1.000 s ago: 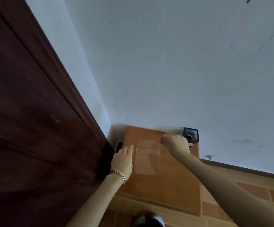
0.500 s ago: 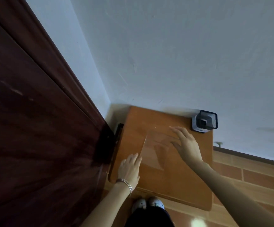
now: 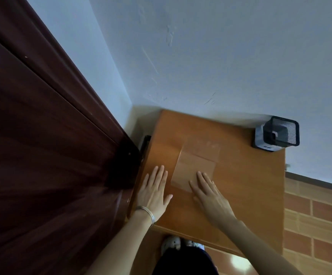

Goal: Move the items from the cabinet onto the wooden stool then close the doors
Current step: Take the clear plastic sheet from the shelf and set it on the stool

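A clear plastic sheet or flat folder (image 3: 197,162) lies on the wooden stool (image 3: 246,185), near its middle. My right hand (image 3: 208,192) rests flat with its fingertips on the sheet's near edge, fingers spread. Beside the sheet on the left, my left hand (image 3: 154,190), with thin bracelets at the wrist, lies flat on the stool, holding nothing. A black mesh pen holder (image 3: 280,134) stands on the stool's far right corner against the wall. The dark wooden cabinet (image 3: 42,145) fills the left side; its inside is out of sight.
A pale blue wall (image 3: 220,56) rises behind the stool. Orange-brown floor tiles (image 3: 315,225) show at the right. My shoes (image 3: 173,243) stand just under the stool's near edge. A dark object (image 3: 145,143) sits in the gap between cabinet and stool.
Both hands have slid back toward me along the stool top and flattened. The clear sheet was let go and now lies flat; the view has tilted down.
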A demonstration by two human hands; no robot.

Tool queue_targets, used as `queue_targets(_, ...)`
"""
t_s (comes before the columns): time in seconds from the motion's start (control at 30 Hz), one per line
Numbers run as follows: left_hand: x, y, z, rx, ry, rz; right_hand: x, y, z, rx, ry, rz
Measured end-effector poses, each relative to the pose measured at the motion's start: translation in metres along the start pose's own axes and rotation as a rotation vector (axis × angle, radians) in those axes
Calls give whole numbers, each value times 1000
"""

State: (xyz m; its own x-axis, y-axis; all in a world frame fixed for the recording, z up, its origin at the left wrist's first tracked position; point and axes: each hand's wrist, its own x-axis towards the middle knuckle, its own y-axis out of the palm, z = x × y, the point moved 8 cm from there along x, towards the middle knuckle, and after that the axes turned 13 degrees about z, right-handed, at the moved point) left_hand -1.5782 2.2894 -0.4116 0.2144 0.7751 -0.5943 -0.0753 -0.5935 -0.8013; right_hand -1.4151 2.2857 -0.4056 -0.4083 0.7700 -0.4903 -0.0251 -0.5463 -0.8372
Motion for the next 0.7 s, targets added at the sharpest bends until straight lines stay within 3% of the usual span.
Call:
queue_targets(0.13,14,11,3,-86,36,-81,49,-30,-4,-47,-34,-41)
queue_targets(0.4,15,18,7,-85,47,-104,134,-79,-7,20,-50,104)
queue_targets(0.7,14,18,6,-100,41,-103,154,-88,-12,5,-66,230)
